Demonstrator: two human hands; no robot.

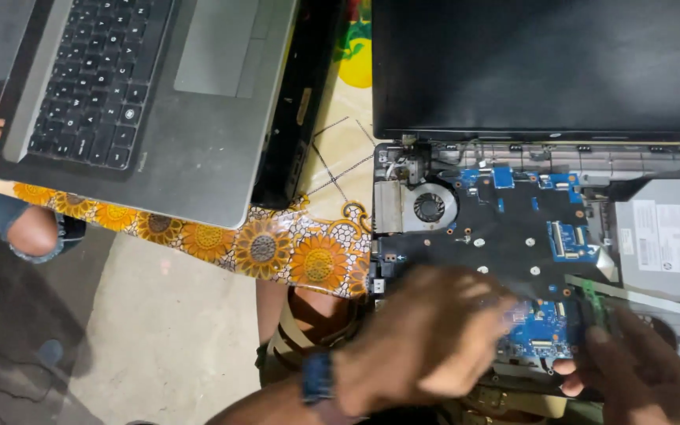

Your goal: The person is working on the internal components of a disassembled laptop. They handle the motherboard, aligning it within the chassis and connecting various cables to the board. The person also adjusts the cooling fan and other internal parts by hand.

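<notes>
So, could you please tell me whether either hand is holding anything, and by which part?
The right hand pinches a small green circuit board by its lower end. The left hand, blurred, hovers over the opened laptop; whether it holds anything cannot be told.

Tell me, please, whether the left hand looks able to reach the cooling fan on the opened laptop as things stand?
Probably yes. The left hand hovers blurred over the bare board, and the cooling fan lies uncovered just beyond its fingers, with nothing between them. The right hand sits off to the side.
</notes>
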